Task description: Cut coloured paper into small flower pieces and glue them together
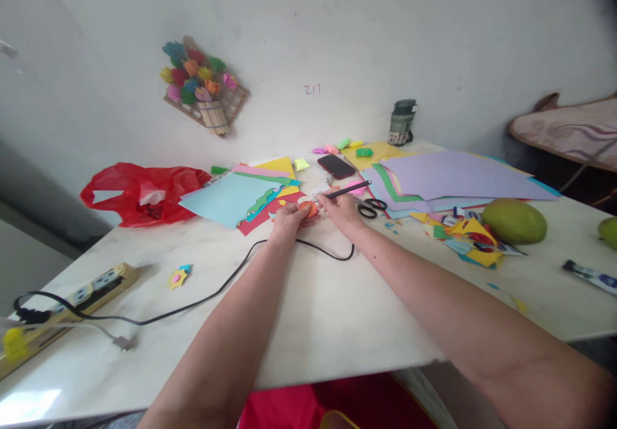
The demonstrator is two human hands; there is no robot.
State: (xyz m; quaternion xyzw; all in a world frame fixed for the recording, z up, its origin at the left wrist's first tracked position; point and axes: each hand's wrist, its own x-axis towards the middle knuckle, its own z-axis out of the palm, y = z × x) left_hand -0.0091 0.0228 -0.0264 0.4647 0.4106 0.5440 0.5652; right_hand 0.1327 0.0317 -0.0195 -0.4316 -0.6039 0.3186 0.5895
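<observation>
My left hand (289, 219) is closed around a small orange piece (309, 209), its thumb pressed on top. In my right hand (344, 212) a dark pen-like stick (349, 189) is pinched, slanting up to the right, with its lower end close to the orange piece. Whether the tip touches the piece I cannot tell. Just right of my right hand lie scissors with black handles (368, 213). Behind my left hand is a red sheet (254, 220) with wavy-cut green and blue paper (266, 202) on it.
Coloured paper sheets (463, 175) are stacked at the right, near paper scraps (475, 233) and a green mango (515, 221). A phone (336, 166) lies at the back. A black cable (193, 308) runs from the power strip (91, 297). A red plastic bag (144, 188) sits at the left.
</observation>
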